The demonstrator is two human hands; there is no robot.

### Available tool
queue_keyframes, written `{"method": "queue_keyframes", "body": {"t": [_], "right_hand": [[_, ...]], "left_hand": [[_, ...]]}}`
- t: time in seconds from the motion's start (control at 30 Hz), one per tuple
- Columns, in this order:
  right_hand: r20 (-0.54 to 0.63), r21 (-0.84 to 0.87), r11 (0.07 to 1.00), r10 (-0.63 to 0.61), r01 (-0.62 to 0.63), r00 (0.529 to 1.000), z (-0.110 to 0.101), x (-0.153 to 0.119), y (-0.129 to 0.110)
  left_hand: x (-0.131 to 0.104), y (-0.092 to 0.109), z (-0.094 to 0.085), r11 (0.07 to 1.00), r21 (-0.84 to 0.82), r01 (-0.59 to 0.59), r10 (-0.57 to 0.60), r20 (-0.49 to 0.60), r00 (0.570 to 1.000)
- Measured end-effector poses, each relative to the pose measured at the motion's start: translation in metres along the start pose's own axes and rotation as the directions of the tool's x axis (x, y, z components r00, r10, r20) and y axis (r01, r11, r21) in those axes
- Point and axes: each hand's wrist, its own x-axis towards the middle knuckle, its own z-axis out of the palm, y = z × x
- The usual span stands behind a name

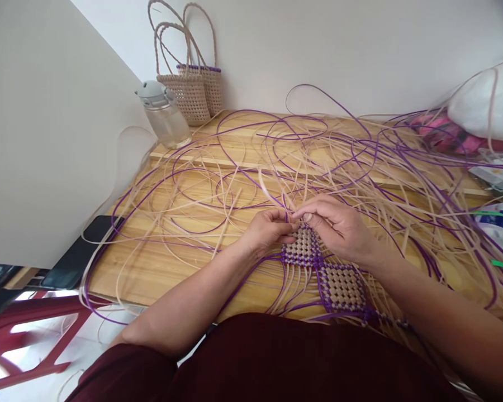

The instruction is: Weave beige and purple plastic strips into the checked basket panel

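- Purple and tan strands [385, 184] are spread across a wood table [117, 273], most thickly from 12 to 3 o'clock of the work.
- By the left hand [272, 229], fingers curled, strands are pinched at the top edge of the upper square [302, 250], which is set near the table's front.
- By the right hand [337, 226], strands are gripped between thumb and forefinger at that same edge; which ones cannot be told.
- Joined by a corner, the lower square [343, 287] is seen between 4 and 5 o'clock of the upper.
- Weaving or knotting of the top edge is judged to be under way; a steady left pinch and a snug right-hand pull seem called for next.
- Two bags [186, 100] are stood at 11 o'clock, beside a bottle [167, 123] at 10.
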Motion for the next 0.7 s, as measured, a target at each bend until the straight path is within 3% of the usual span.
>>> {"method": "queue_keyframes", "body": {"t": [0.13,0.23,0.33,0.47,0.53,0.6,0.7], "right_hand": [[-0.002,-0.081,0.984,-0.161,0.16,0.987,0.0,-0.002,0.007],[0.107,-0.324,0.916,-0.212,0.236,0.971,-0.002,-0.005,0.018],[0.21,-0.518,0.845,-0.023,0.131,0.977,-0.004,-0.007,0.019],[0.242,-0.553,0.83,0.245,-0.074,0.939,-0.005,-0.005,0.001],[0.316,-0.471,0.868,0.331,-0.156,0.889,-0.006,-0.001,-0.008],[0.406,-0.299,0.891,0.443,-0.342,0.799,-0.007,0.002,-0.014],[0.537,-0.022,0.75,0.567,-0.662,0.624,-0.005,0.005,-0.017]], "left_hand": [[-0.001,-0.003,0.004,0.999,-0.041,-0.01,0.009,-0.018,1.0],[-0.001,-0.004,0.006,0.999,-0.047,-0.003,0.001,-0.038,0.999],[0.0,-0.004,0.007,0.997,-0.07,-0.014,0.009,-0.066,0.998],[-0.001,-0.003,0.006,0.994,-0.101,0.033,-0.04,-0.069,0.997],[-0.001,-0.002,0.005,0.994,-0.091,0.064,-0.067,-0.038,0.997],[-0.001,-0.001,0.005,0.994,-0.091,0.065,-0.067,-0.022,0.998],[-0.001,-0.002,0.004,0.994,-0.103,0.041,-0.042,-0.009,0.999]]}}
